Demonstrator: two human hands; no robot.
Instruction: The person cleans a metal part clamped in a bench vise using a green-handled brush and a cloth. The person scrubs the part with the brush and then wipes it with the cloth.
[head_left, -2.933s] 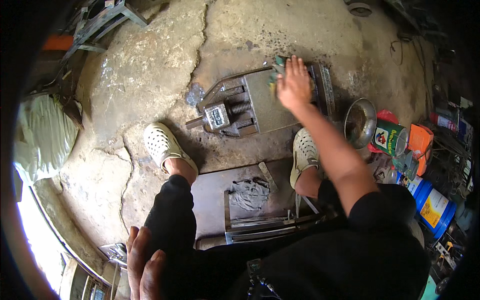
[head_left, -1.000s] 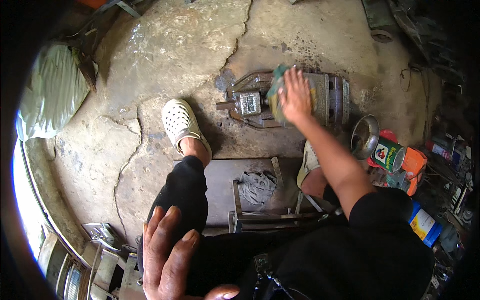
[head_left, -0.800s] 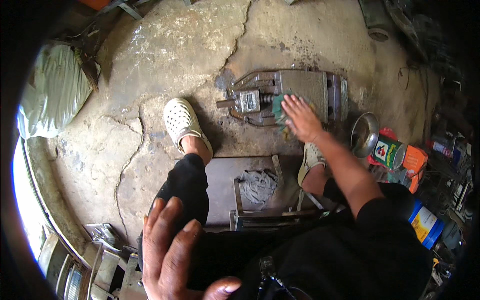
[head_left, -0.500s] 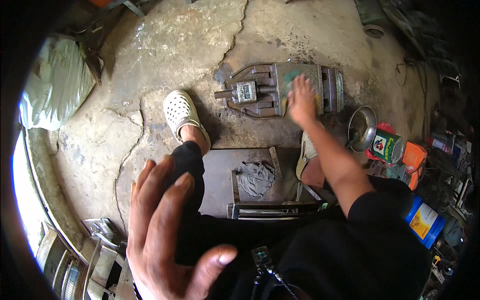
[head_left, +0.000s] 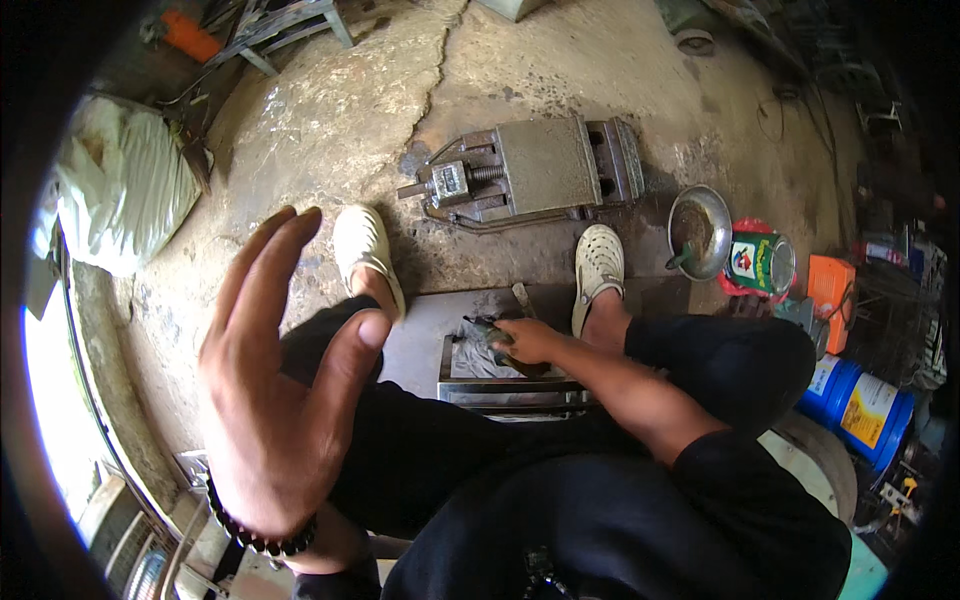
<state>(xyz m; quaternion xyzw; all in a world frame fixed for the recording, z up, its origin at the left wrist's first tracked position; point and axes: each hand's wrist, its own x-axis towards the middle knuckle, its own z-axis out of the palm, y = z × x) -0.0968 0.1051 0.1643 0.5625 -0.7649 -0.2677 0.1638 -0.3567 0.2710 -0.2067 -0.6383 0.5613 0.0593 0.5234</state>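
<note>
My left hand (head_left: 270,400) is raised in the left foreground, fingers apart, holding nothing; a dark bead bracelet circles its wrist. Low between my feet, my right hand (head_left: 528,345) is closed on a dark green rag (head_left: 497,336) with a yellowish part. It is over a crumpled grey cloth (head_left: 475,362) lying on a flat board (head_left: 415,340). Most of the rag is hidden by the fingers. Beyond my feet a heavy metal machine vise (head_left: 550,165) rests on the floor, its broad flat top looking damp and its screw pointing left.
Right of my right foot stand a metal bowl (head_left: 715,225) with a green thing at its rim, a green can (head_left: 775,265), an orange box (head_left: 828,290) and a blue bucket (head_left: 860,410). A white sack (head_left: 125,190) leans at the left. The concrete floor (head_left: 350,110) is cracked.
My right hand has left the vise's top and come back toward me to the grey cloth, carrying the rag. My left hand stays raised, slightly farther left. The view has shifted.
</note>
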